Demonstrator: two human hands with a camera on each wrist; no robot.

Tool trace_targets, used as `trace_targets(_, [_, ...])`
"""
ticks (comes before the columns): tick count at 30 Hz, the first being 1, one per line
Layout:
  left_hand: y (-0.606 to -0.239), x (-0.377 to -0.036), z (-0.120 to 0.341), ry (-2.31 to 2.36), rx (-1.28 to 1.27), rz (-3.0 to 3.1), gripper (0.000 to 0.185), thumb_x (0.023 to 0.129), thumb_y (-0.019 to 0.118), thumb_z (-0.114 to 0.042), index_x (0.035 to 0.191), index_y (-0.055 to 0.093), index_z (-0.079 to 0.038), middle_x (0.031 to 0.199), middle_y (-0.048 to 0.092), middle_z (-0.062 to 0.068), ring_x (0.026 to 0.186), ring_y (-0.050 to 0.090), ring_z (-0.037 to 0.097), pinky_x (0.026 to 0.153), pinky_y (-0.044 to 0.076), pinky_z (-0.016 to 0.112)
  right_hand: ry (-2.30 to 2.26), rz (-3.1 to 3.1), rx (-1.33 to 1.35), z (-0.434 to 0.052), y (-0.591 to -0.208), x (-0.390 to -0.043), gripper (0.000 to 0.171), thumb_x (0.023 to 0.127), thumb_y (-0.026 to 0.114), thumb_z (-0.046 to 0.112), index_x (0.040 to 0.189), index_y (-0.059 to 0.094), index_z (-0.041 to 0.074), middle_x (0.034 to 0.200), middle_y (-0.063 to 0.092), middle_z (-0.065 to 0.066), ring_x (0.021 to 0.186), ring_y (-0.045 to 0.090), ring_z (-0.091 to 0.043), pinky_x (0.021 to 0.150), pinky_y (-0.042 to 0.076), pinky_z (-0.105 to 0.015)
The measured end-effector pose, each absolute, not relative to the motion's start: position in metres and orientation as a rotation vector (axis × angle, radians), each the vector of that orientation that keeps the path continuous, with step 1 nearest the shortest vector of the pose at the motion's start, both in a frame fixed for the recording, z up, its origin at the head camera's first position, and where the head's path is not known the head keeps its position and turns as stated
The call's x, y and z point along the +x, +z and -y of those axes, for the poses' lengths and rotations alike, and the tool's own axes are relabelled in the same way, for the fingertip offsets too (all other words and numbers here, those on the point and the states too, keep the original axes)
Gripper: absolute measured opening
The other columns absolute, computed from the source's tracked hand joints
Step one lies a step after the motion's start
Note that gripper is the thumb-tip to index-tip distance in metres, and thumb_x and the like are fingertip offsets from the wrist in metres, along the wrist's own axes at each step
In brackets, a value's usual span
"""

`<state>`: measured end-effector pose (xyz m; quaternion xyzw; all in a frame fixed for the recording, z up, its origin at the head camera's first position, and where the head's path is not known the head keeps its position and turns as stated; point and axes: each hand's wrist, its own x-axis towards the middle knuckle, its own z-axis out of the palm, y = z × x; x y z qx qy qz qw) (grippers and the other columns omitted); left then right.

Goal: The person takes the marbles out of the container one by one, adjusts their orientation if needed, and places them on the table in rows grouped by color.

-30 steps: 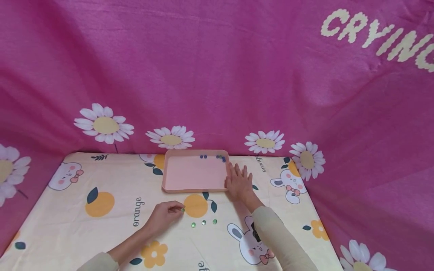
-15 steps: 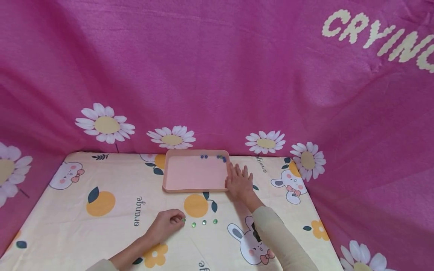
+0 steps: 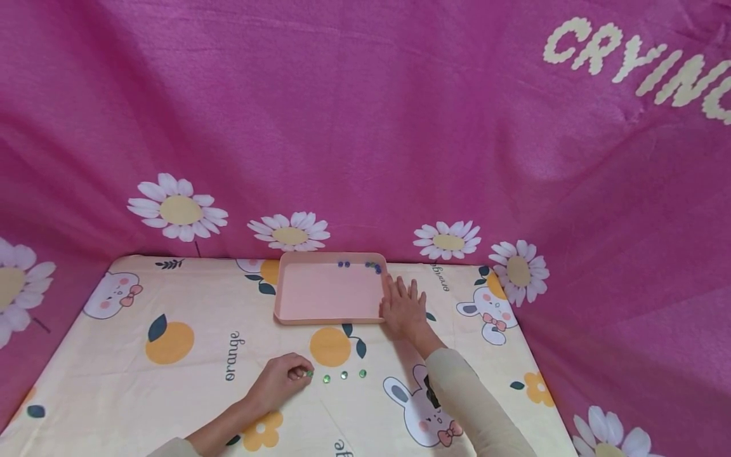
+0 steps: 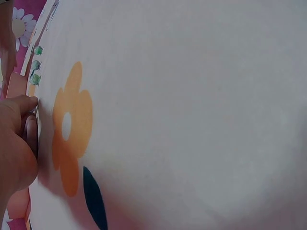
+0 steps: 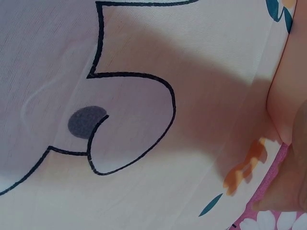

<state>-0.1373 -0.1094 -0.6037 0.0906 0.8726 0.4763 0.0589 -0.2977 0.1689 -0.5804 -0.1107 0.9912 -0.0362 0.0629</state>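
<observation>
Left grip (image 3: pixel 281 379) curled, thumb and fingertips pinching one green bead (image 3: pixel 309 373) right at worktop level, at the left end of a short row. Right grip (image 3: pixel 401 308) flat and fingers spread, pressed on the worktop (image 3: pixel 114 355) and touching the right rim of the pink tray (image 3: pixel 330 319), holding nothing; likely placed so to keep the tray from sliding.

Counted in the head view: three green beads (image 3: pixel 344 376) lying loose in a line just right of the pinched one, evenly spaced, so four in the row with the pinched bead. Seen from the left wrist, the same three sit one behind another beyond the thumb (image 4: pixel 24 103). Farther off, against the tray's far rim near its right corner, a handful of darker beads (image 3: pixel 373 266): two blue ones apart from a tight cluster too small to count. Gathered at that rim probably because of rolling. One tray, two hands, one printed cloth over the worktop, one magenta daisy curtain (image 3: pixel 365 127) behind. Right wrist view shows only cloth print and a bit of palm.
</observation>
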Motion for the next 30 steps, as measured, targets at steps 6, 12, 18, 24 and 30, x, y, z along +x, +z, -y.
trace_targets(6, [-0.6041, -0.1363, 0.1102, 1.433, 0.288, -2.648, 0.018, 0.085, 0.077, -0.005, 0.099, 0.073, -0.015, 0.088, 0.062, -0.009, 0.076, 0.055, 0.007, 0.067, 0.05, 0.022, -0.113, -2.992, -0.328, -0.1687, -0.5803, -0.2974, 0.065, 0.106, 0.031, 0.041, 0.162, 0.005, 0.019, 0.165, 0.015, -0.012, 0.147, 0.005, -0.047, 0.113, 0.011, -0.067])
trace_targets(12, [-0.6054, -0.1361, 0.1106, 1.429, 0.299, -2.663, 0.018, 0.084, 0.078, -0.005, 0.098, 0.073, -0.016, 0.089, 0.062, -0.01, 0.076, 0.055, 0.007, 0.067, 0.05, 0.022, -0.107, -2.977, -0.324, -0.1674, -0.5783, -0.2966, 0.065, 0.106, 0.031, 0.041, 0.162, 0.003, 0.02, 0.165, 0.013, -0.011, 0.148, 0.003, -0.046, 0.113, 0.01, -0.067])
trace_targets(18, [-0.6038, -0.1365, 0.1096, 1.426, 0.299, -2.679, 0.017, 0.084, 0.078, -0.006, 0.097, 0.074, -0.017, 0.088, 0.061, -0.011, 0.077, 0.055, 0.007, 0.067, 0.049, 0.022, -0.085, -2.972, -0.321, -0.1666, -0.5755, -0.2972, 0.065, 0.107, 0.03, 0.041, 0.161, 0.002, 0.02, 0.165, 0.012, -0.01, 0.148, 0.003, -0.046, 0.113, 0.011, -0.067])
trace_targets(24, [-0.6022, -0.1365, 0.1095, 1.423, 0.294, -2.678, 0.017, 0.084, 0.078, -0.006, 0.097, 0.074, -0.016, 0.088, 0.062, -0.01, 0.077, 0.055, 0.008, 0.068, 0.049, 0.023, -0.104, -2.982, -0.331, -0.1665, -0.5737, -0.2962, 0.065, 0.107, 0.031, 0.04, 0.162, 0.004, 0.019, 0.165, 0.014, -0.012, 0.147, 0.005, -0.047, 0.113, 0.012, -0.068])
trace_targets(30, [-0.6039, -0.1357, 0.1092, 1.424, 0.28, -2.655, 0.017, 0.084, 0.079, -0.007, 0.099, 0.073, -0.016, 0.089, 0.061, -0.009, 0.078, 0.055, 0.009, 0.068, 0.049, 0.022, -0.115, -2.989, -0.327, -0.1666, -0.5745, -0.2942, 0.065, 0.106, 0.032, 0.041, 0.162, 0.005, 0.019, 0.165, 0.015, -0.012, 0.147, 0.006, -0.047, 0.113, 0.013, -0.067])
